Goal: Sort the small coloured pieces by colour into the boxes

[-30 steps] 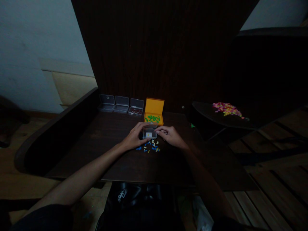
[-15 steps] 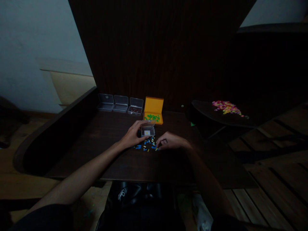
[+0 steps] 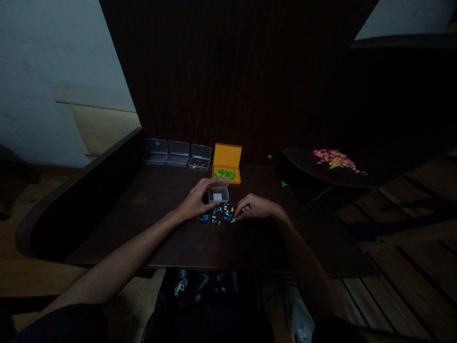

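My left hand [image 3: 197,200] grips the left side of a small clear plastic box [image 3: 223,194], thumb at its front and fingers at the raised lid. A white patch with a yellow spot shows inside the box. In front of it, small blue, yellow and pale pieces [image 3: 214,216] lie scattered on the dark wooden table [image 3: 193,245]. My right hand [image 3: 253,207] is at the right edge of these pieces, fingers curled and fingertips together, close to a yellow piece [image 3: 233,220]. Whatever the fingertips hold is too small to make out.
Behind the box stands an open yellow case [image 3: 228,156] with green pieces. To its left are three open clear boxes [image 3: 177,159], the nearest holding dark reddish bits. A pile of pink, purple and yellow pieces [image 3: 335,159] lies on a side ledge [image 3: 303,164] at right.
My right hand has shifted slightly right, and its fingers look more closed together. My left hand stays on the clear box. The view has moved a little.
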Demonstrator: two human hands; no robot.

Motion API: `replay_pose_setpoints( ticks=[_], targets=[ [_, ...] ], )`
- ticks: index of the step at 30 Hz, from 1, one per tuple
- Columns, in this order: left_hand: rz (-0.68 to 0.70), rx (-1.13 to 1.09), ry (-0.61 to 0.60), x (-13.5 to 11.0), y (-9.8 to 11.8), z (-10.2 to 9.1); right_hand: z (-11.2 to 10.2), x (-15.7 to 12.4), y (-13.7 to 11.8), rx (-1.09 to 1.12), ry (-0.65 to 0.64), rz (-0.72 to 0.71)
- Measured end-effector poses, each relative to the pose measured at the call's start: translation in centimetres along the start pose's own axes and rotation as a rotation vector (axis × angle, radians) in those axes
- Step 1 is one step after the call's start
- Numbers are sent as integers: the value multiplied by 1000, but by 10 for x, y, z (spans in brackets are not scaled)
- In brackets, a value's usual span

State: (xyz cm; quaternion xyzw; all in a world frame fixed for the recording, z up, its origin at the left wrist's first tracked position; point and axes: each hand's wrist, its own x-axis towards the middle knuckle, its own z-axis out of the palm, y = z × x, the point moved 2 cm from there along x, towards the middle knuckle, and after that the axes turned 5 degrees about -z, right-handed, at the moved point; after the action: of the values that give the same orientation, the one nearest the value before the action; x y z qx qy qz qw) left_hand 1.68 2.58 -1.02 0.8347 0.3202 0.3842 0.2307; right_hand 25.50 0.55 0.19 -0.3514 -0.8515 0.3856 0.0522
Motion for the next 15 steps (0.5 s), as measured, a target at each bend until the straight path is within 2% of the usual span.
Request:
replay_pose_setpoints(
  ticks=[6, 15],
  targets=[
    [11, -5, 5, 0, 0, 1, 2, 5, -4, -5, 26, -81],
    [2, 10, -6, 0, 0, 1, 4, 7, -1, -41, 86, -99]
  ],
)
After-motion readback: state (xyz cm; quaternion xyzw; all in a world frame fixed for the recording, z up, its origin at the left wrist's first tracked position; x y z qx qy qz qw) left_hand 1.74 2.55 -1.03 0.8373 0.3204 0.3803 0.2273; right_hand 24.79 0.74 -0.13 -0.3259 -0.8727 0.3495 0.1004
